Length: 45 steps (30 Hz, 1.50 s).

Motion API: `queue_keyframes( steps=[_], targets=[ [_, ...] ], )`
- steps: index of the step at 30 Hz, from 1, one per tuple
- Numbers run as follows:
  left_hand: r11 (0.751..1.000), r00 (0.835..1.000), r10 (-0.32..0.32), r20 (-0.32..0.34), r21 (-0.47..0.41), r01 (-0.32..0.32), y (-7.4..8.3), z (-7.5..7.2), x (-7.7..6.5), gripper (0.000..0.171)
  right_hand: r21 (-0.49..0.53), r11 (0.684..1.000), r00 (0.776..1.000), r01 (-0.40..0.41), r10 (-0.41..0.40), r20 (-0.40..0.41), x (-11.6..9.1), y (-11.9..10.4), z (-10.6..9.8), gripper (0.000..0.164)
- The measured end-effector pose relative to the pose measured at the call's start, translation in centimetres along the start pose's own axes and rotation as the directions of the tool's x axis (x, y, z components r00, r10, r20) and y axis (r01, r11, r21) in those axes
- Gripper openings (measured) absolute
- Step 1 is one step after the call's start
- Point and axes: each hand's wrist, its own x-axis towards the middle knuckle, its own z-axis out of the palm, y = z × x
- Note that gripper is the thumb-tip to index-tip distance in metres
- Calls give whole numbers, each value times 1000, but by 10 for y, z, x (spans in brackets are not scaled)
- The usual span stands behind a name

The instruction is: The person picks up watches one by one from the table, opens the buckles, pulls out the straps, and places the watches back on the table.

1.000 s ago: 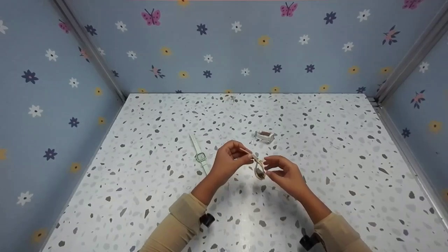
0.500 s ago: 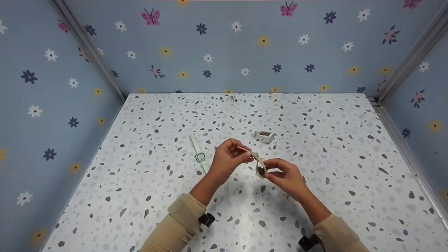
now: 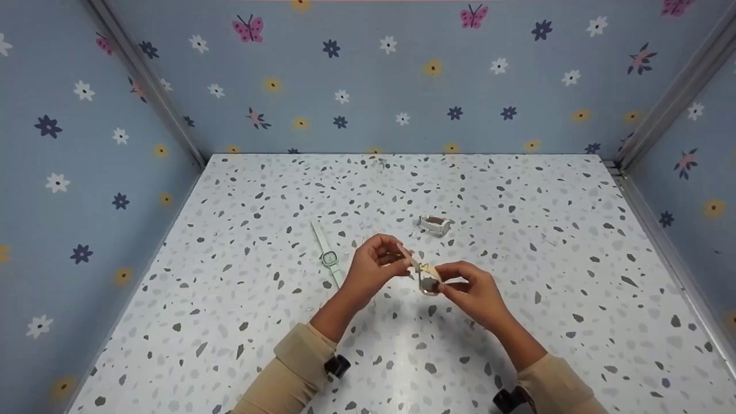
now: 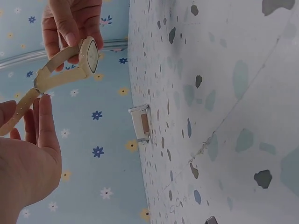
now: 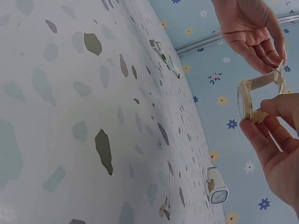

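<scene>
Blue walls (image 3: 374, 80) with flowers and butterflies stand on 3 sides of a white speckled table (image 3: 546, 241), which fills the middle and bottom of the head frame. The cream watch (image 4: 65, 78) is held above this table, a little right of the frame's centre, between the 2 hands. The left hand (image 3: 371, 267) pinches the free end (image 4: 24, 105) of the strap; the right hand (image 3: 474, 290) grips the watch beside its dial (image 4: 92, 56).

The strap work seems rather advanced: the band already makes a ring, and the free end comes out past the buckle (image 4: 37, 85). What looks left is to settle this end, because it is not tucked flat. Whether the pin sits in a hole, I cannot tell. Of the other 2, the white watch (image 3: 438, 225) appears closed in a ring, while the green watch (image 3: 329, 258) lies straight and unfastened.

In the left wrist frame, the long axis of the cream watch rises from lower left to the dial at upper right, and the dial faces right. In the head frame, the free end points to upper left.
</scene>
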Motion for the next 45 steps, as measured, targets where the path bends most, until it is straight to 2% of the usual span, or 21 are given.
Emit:
queue_keyframes(
  steps=[6,13,18,23,30,37,45],
  targets=[
    [992,1000,-13,19,126,11,-7,-3,-4,35,27,999,1000,27,-26,-15,0,-1,-1,30],
    [969,997,-49,56,245,34,-19,-2,-8,38,63,998,999,-22,24,-24,0,-5,-1,28],
    [969,996,-49,70,246,30,-12,7,-15,40,100,993,998,-57,60,-29,0,-21,0,26],
    [970,996,-34,86,245,12,-4,14,-19,39,146,988,999,-48,50,-11,-1,-35,0,25],
    [969,997,-5,81,246,-15,-4,15,-20,25,223,972,997,-71,74,-6,1,-11,1,29],
    [971,996,-17,84,239,-4,-5,14,-20,21,262,962,997,-79,83,-4,-1,-7,2,31],
    [960,998,-14,67,280,-6,-4,12,-22,20,238,967,996,-95,92,24,0,-6,-1,36]
  ],
)
